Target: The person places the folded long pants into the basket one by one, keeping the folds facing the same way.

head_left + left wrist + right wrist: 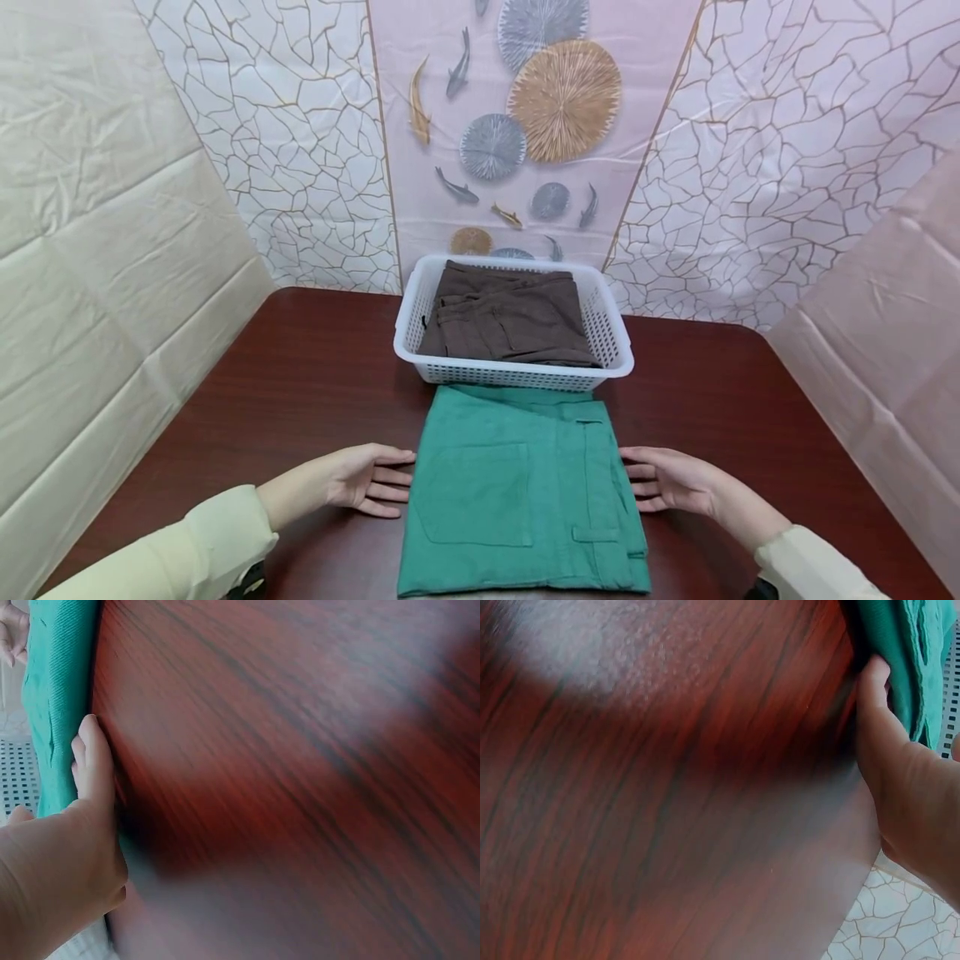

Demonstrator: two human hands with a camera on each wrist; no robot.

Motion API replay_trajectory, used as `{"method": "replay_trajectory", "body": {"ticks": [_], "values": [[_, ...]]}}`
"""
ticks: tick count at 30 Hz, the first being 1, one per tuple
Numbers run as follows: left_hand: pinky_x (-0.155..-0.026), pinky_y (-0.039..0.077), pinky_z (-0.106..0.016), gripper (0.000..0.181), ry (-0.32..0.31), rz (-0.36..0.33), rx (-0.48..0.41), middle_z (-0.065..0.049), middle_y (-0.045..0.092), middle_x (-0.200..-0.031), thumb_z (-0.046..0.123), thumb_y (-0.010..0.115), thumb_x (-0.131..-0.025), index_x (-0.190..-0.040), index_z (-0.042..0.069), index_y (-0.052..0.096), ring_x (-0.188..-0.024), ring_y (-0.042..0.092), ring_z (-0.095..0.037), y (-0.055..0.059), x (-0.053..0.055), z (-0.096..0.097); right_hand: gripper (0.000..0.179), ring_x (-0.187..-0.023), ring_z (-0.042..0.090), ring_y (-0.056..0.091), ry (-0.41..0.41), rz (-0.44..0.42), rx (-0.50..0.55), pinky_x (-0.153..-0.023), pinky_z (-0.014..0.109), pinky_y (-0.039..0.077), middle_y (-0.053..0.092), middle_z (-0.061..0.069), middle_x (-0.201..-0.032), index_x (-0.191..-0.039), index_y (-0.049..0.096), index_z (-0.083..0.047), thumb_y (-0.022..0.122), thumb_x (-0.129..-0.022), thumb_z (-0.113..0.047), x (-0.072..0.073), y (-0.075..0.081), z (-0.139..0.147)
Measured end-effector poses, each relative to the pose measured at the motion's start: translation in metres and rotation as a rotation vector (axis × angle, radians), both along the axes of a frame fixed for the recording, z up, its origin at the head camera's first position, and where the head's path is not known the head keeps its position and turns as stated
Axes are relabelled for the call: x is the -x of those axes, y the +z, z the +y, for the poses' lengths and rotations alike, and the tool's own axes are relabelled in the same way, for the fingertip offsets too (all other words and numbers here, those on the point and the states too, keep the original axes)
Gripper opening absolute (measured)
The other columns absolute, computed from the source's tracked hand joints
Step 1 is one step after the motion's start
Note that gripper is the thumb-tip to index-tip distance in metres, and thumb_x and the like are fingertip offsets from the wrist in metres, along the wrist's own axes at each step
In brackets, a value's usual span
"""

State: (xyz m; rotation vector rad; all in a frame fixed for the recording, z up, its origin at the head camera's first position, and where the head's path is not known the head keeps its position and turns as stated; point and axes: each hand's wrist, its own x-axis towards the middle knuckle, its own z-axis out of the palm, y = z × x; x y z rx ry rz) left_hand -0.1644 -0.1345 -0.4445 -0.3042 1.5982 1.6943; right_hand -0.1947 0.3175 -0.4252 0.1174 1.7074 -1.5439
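Folded green trousers [480, 492] lie flat on the table in front of the basket, a back pocket and belt loops showing on top. My left hand [367, 481] is at their left edge, fingers extended toward the cloth. On the opposite side my right hand [671, 481] has its straight fingertips right at the right edge. In the left wrist view, the left hand [79, 840] lies low along the side of the green cloth [64, 690]. The right wrist view has the right hand [907, 772] beside the folded layers [900, 667].
A white perforated plastic basket [517, 379] stands behind the trousers and touches or overlaps their far edge. Inside lies a folded dark brown garment [517, 321]. The dark red wooden table [322, 358] is bordered by patterned cloth walls [300, 150].
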Motion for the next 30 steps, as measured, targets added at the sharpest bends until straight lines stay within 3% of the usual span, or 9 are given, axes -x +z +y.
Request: {"method": "replay_trajectory", "body": {"ticks": [4, 8, 20, 25, 30], "values": [[-0.09, 0.052, -0.045, 0.051, 0.004, -0.018, 0.044, -0.014, 0.061, -0.125, 0.033, 0.052, -0.093, -0.137, 0.008, 0.047, -0.1, 0.064, -0.023, -0.003, 0.001, 0.006, 0.069, -0.099, 0.016, 0.063, 0.026, 0.007, 0.001, -0.09, 0.041, 0.052, 0.057, 0.012, -0.121, -0.145, 0.016, 0.007, 0.046, -0.099, -0.035, 0.001, -0.001, -0.004], [-0.09, 0.053, -0.043, 0.053, -0.003, -0.041, 0.1, -0.014, 0.061, -0.124, 0.035, 0.058, -0.091, -0.131, 0.002, 0.049, -0.101, 0.064, -0.024, -0.003, 0.003, 0.014, 0.076, -0.098, 0.015, 0.064, 0.059, 0.016, 0.01, -0.089, 0.04, 0.053, 0.063, 0.002, -0.11, -0.146, 0.002, 0.011, 0.046, -0.099, -0.03, 0.002, -0.004, -0.008], [-0.091, 0.052, -0.038, 0.049, -0.135, -0.04, 0.159, -0.011, 0.067, -0.11, 0.036, 0.058, -0.092, -0.126, 0.001, 0.05, -0.093, 0.068, -0.018, -0.005, 0.022, 0.044, 0.08, -0.107, 0.015, 0.061, 0.077, 0.022, 0.157, -0.096, 0.04, 0.049, 0.06, 0.001, -0.116, -0.148, -0.005, 0.003, 0.052, -0.096, -0.017, 0.004, -0.017, -0.029], [-0.085, 0.055, -0.04, 0.039, -0.08, 0.02, 0.166, -0.009, 0.07, -0.101, 0.025, 0.062, -0.092, -0.123, 0.004, 0.051, -0.089, 0.069, -0.02, -0.006, 0.021, 0.052, 0.081, -0.107, 0.014, 0.06, 0.077, 0.058, 0.155, -0.095, 0.038, 0.049, 0.058, 0.001, -0.118, -0.147, -0.005, 0.003, 0.054, -0.095, -0.017, 0.003, -0.021, -0.033], [-0.081, 0.056, -0.039, 0.034, -0.049, 0.097, 0.191, -0.007, 0.07, -0.096, 0.019, 0.063, -0.091, -0.119, 0.002, 0.054, -0.082, 0.069, -0.017, -0.008, 0.021, 0.053, 0.081, -0.105, 0.015, 0.06, 0.057, 0.163, 0.015, -0.092, 0.038, 0.051, 0.056, 0.01, -0.125, -0.147, 0.003, 0.006, 0.057, -0.093, -0.021, 0.001, -0.019, -0.037]]}}
